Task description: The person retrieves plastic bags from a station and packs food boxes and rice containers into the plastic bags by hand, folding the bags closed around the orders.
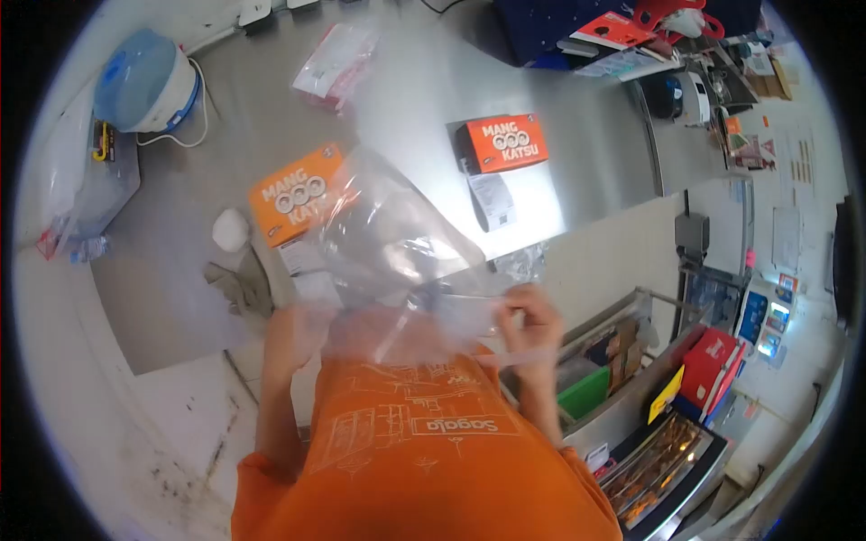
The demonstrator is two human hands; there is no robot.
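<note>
A clear plastic bag (pixel 397 225) is spread in the air in front of my orange shirt. My right hand (pixel 529 320) is closed, pinching the bag's edge between thumb and fingers. On the other side, my left hand (pixel 298 334) is at the bag's near left part; its fingers are smeared by motion and partly behind the plastic. Behind the bag lies an orange box (pixel 293 191) printed "MANG KATSU", partly covered by the film. A second orange box (pixel 507 144) of the same print stands farther right, with a paper slip (pixel 492 200) hanging from its front.
The steel table (pixel 406 72) carries a plastic-wrapped pack (pixel 338 63), a grey cloth (pixel 242 284) and a round white item (pixel 231 230). A blue-and-white tub (pixel 140 86) with a cord is at the far left. To my right are a green container (pixel 582 394) and a food display (pixel 658 469).
</note>
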